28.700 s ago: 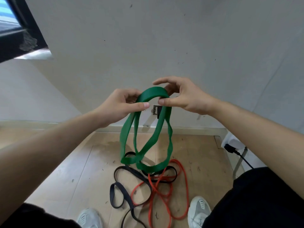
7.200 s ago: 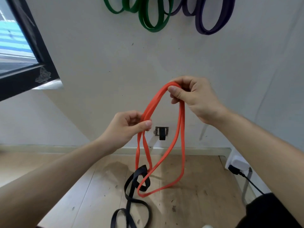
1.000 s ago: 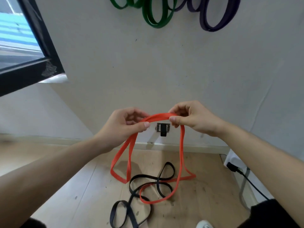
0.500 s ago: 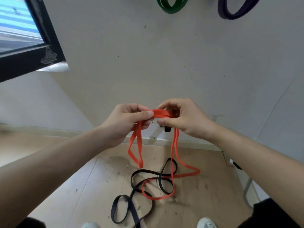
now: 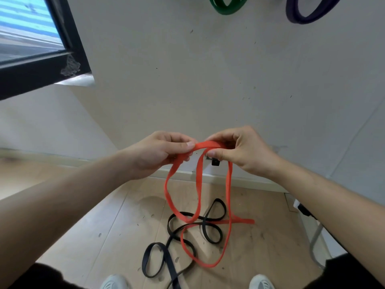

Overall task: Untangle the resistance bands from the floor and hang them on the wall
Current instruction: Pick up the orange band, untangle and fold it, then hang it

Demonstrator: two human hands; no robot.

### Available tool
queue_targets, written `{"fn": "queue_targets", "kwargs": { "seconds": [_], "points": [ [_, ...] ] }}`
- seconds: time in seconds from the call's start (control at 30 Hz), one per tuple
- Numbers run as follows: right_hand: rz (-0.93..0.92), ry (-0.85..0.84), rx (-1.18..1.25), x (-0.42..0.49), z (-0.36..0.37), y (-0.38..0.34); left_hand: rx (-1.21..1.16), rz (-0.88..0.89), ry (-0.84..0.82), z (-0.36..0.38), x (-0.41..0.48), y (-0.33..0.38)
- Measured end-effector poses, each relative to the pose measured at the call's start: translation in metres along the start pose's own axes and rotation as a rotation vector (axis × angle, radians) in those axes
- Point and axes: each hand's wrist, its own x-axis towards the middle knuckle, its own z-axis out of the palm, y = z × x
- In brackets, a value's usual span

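We held the orange band [image 5: 199,184] up at chest height, away from the floor [image 5: 260,236], probably so its own weight would pull the loops open and show us where it crossed the black band [image 5: 187,232]. The left hand [image 5: 158,153] pinched the band's top between thumb and forefinger, its grip closed on the strap. The right hand [image 5: 239,151] did the same just beside it, thumb pressed to fingertips around the same stretch, so only a short arch of orange ran between the two grips. Below them the band fell in long loops; the lowest part lay on the floor over the black band, which sprawled in curls directly beneath. High above the grips, a green band [image 5: 228,6] and a purple band [image 5: 308,11] already hung on the wall [image 5: 208,80]. We judged the orange one not yet free.
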Motion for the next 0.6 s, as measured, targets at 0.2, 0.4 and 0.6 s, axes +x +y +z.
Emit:
{"fn": "queue_targets", "kwargs": {
  "seconds": [0.2,0.4,0.6],
  "points": [
    [-0.049,-0.006,-0.011,-0.003,0.001,-0.003,-0.038,0.034,-0.016,0.004,0.002,-0.003],
    [-0.041,0.021,0.052,-0.003,-0.001,-0.004,0.082,0.048,0.042,0.01,0.001,-0.009],
    [-0.06,0.051,0.014,-0.003,-0.001,-0.001,0.128,0.068,-0.008,0.014,-0.002,-0.007]
  ]
}}
